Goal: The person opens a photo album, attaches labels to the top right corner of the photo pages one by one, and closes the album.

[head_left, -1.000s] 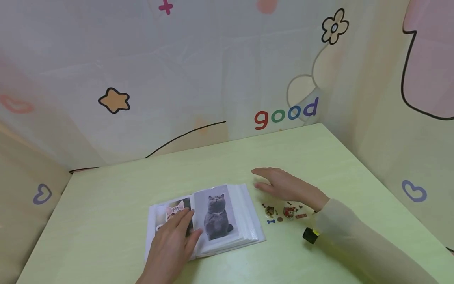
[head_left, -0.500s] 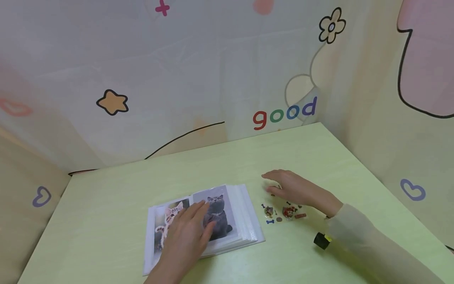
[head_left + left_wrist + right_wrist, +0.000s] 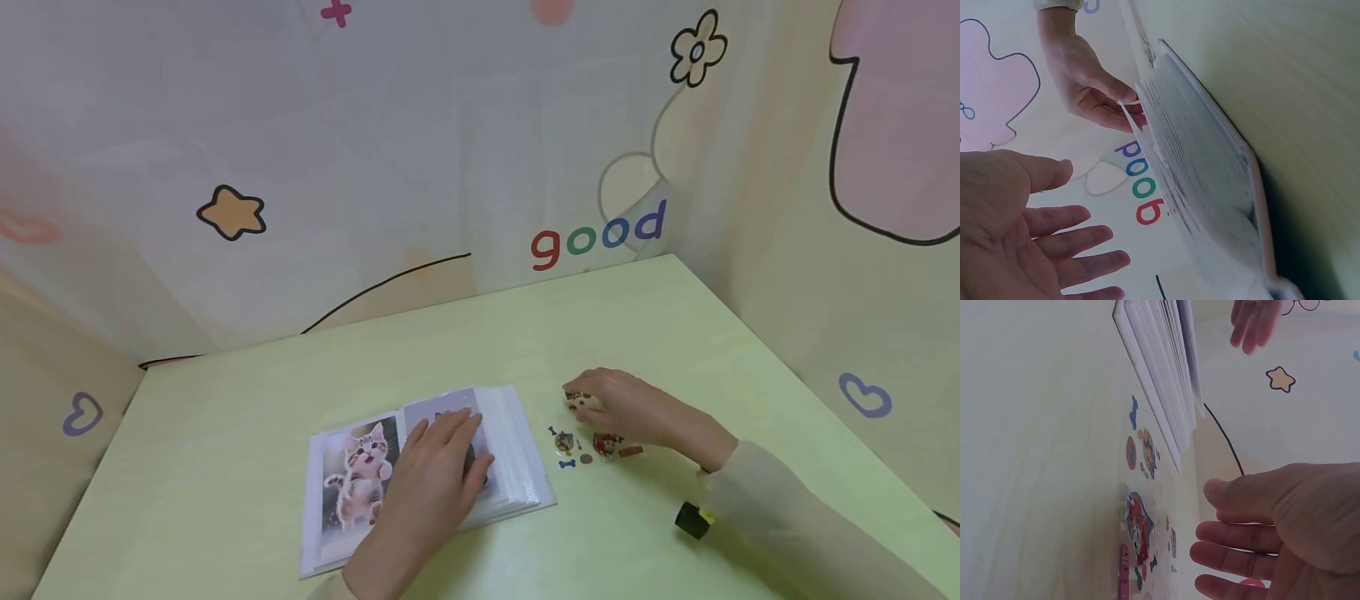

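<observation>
Green table (image 3: 225, 417): left hand (image 3: 431, 467) flat, fingers straight, on open photo album (image 3: 352, 483); right hand (image 3: 633, 408) fingers relaxed, over sticker sheet (image 3: 592, 446).

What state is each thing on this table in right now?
Photo album: lying open, kitten photo showing.
Left hand: fingers straight, resting flat on the right page.
Right hand: over the sticker sheet; whether it holds anything is unclear.
Sticker sheet: flat on the table.

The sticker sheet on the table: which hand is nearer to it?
Right. The right hand is at the sticker sheet, over its far edge. The left hand lies flat on the photo album, left of the sheet.
</observation>
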Action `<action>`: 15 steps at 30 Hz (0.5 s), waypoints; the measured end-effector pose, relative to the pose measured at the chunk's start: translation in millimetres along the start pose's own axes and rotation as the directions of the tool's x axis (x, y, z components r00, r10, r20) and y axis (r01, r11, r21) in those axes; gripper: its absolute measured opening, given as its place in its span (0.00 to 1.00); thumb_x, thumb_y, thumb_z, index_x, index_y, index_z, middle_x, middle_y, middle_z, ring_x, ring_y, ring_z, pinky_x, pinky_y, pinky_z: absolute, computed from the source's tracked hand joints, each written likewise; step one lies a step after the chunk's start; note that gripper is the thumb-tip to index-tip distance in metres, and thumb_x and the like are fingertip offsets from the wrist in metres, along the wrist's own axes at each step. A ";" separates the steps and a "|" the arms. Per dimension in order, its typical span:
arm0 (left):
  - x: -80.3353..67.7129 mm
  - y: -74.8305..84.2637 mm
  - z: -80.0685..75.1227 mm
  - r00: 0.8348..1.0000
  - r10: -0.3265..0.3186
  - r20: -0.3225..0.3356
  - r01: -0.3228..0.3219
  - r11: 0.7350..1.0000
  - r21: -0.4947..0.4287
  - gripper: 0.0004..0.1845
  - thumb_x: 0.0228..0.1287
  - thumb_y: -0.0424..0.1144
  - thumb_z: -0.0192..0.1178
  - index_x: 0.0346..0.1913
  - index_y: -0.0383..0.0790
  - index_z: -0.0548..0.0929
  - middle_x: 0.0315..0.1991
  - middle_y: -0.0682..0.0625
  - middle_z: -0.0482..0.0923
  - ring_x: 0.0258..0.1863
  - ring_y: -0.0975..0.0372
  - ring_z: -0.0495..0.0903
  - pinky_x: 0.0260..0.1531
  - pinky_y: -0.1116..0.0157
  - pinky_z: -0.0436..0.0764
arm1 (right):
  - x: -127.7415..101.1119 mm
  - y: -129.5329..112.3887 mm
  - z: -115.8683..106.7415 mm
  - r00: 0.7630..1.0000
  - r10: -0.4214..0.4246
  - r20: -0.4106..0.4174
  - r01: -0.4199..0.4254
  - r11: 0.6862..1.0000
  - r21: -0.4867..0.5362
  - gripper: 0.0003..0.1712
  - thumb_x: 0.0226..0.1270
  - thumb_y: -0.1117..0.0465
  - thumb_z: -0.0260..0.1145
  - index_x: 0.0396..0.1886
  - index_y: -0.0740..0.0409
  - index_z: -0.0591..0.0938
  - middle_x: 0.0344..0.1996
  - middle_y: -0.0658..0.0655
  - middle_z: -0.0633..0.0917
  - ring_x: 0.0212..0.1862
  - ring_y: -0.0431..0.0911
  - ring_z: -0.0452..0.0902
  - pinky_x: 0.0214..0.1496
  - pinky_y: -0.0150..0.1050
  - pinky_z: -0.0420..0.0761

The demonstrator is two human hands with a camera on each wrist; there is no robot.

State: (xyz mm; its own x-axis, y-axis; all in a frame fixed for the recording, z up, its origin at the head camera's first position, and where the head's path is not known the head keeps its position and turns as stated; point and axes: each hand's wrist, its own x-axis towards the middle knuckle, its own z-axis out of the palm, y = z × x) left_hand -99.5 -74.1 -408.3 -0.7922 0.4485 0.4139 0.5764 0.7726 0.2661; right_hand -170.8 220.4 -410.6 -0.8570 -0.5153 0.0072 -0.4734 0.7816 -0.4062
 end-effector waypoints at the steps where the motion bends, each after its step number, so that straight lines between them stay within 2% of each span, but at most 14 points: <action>1: 1.2 1.1 1.3 1.000 0.008 -0.003 -0.008 1.000 0.000 0.24 0.69 0.42 0.69 0.62 0.32 0.82 0.62 0.39 0.80 0.63 0.45 0.78 0.65 0.41 0.72 | -0.8 -0.4 0.5 1.000 -0.005 0.003 0.005 1.000 -0.005 0.21 0.72 0.62 0.70 0.61 0.67 0.83 0.57 0.62 0.85 0.59 0.57 0.81 0.60 0.51 0.82; 10: 12.3 12.6 17.2 0.995 0.089 -0.037 -0.088 0.996 0.026 0.23 0.65 0.39 0.71 0.59 0.31 0.83 0.55 0.40 0.84 0.57 0.48 0.82 0.61 0.47 0.76 | -4.8 -9.1 7.3 0.998 -0.054 -0.007 0.054 0.994 -0.095 0.16 0.67 0.65 0.73 0.52 0.66 0.87 0.47 0.57 0.87 0.49 0.50 0.83 0.52 0.44 0.85; 15: 18.1 21.0 26.1 0.993 0.118 -0.008 -0.117 0.991 0.072 0.23 0.65 0.41 0.71 0.58 0.31 0.84 0.55 0.41 0.83 0.55 0.48 0.82 0.60 0.48 0.78 | -3.6 -13.6 12.7 0.994 -0.101 -0.047 0.093 0.984 -0.151 0.10 0.66 0.68 0.73 0.46 0.65 0.89 0.41 0.55 0.87 0.43 0.47 0.82 0.47 0.41 0.85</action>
State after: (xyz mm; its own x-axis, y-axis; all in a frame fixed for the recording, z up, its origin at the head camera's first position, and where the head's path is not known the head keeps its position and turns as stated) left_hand -107.0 -38.0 -418.0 -0.7171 0.5329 0.4491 0.6493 0.7450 0.1528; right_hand -158.7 207.2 -416.7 -0.8132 -0.5749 0.0908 -0.5765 0.7744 -0.2607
